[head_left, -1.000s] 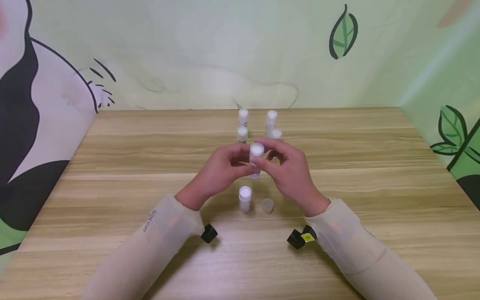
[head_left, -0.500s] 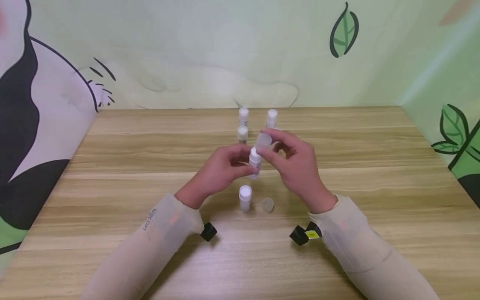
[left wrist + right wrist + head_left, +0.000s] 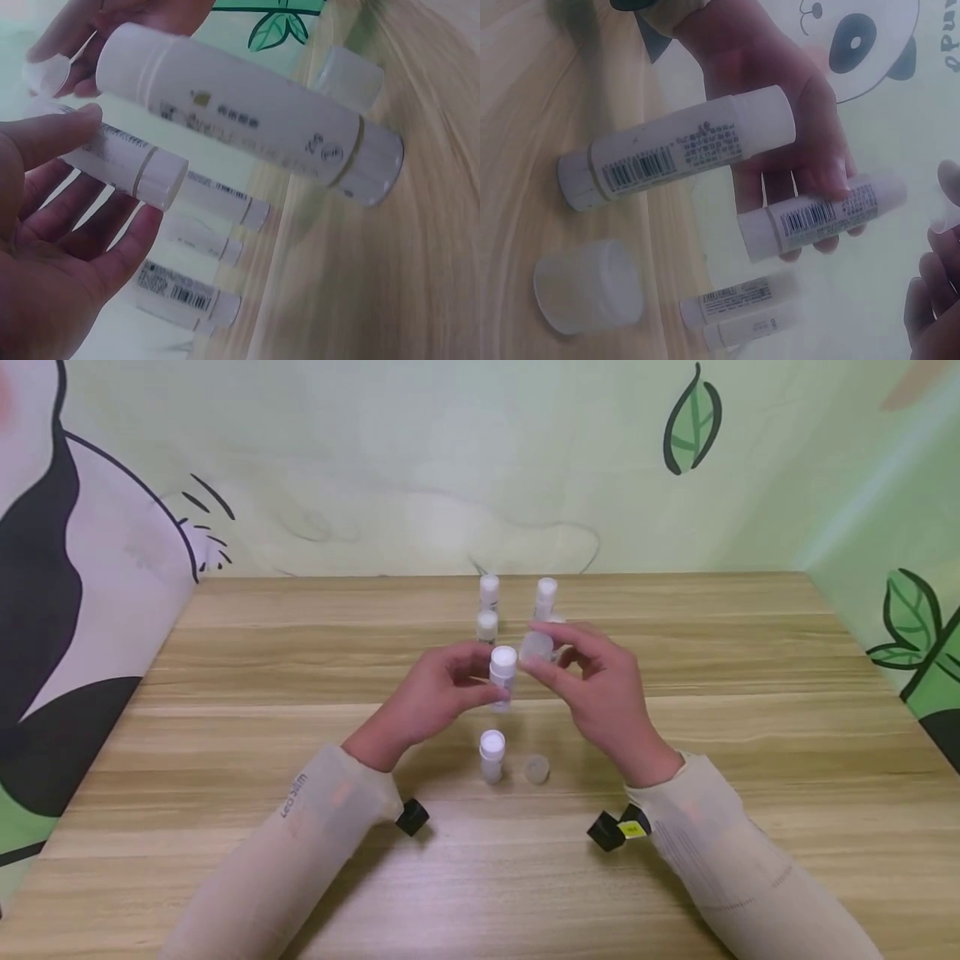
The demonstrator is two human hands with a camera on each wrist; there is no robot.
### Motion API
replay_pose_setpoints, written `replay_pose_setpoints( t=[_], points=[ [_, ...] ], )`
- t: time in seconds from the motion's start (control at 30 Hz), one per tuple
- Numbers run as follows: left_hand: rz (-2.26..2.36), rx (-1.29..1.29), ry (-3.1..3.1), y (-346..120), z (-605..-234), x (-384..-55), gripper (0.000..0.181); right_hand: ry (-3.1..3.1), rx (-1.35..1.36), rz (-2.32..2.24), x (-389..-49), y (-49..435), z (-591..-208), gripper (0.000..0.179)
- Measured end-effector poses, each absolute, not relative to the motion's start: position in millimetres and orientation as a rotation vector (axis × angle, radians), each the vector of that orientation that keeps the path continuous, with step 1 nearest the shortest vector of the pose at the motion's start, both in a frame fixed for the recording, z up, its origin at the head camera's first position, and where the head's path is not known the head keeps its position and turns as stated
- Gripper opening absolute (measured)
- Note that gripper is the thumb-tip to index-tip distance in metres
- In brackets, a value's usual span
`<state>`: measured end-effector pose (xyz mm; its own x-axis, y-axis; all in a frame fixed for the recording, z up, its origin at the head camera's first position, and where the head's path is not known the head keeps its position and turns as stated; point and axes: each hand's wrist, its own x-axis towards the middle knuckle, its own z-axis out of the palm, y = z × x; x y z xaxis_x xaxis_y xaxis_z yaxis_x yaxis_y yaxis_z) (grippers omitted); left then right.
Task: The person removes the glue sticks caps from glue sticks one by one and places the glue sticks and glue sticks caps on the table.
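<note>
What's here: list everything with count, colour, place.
Held glue stick: one, white, centre, raised
Foreground glue stick: one, white, standing uncapped
Rear glue sticks: four, white, upright, one partly hidden
Held cap: one, translucent, right of held glue stick
Loose cap: one, translucent, right of foreground glue stick
Table: one, light wood, underneath
Backdrop: one, pale green, leaf and panda art, behind
Wrist cameras: two, black, at wrists
Sleeves: two, beige, forearms
Left grip: one, bare, holding glue stick
Right grip: one, bare, pinching cap
</note>
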<state>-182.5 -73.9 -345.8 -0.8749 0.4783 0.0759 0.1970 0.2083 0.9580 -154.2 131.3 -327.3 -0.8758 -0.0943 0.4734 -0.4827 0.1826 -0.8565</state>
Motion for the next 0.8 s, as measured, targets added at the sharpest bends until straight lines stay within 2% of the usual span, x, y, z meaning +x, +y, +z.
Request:
replay_pose_setpoints(
  t=[0.23, 0.47, 0.8],
  points=[
    [1.725, 0.656, 2.222, -84, -353, -186, 0.034, -2.298, 0.473, 1.692, -154, 142, -338, 0.033],
    [1.694, 0.625, 2.201, -102, -362, -185, 0.032, -2.66, 0.345, 1.447, -148, 160, -352, 0.035],
    [1.594, 0.602, 2.194, -127, -371, -178, 0.03, -2.937, 0.443, 1.213, -139, 180, -364, 0.027]
  ],
)
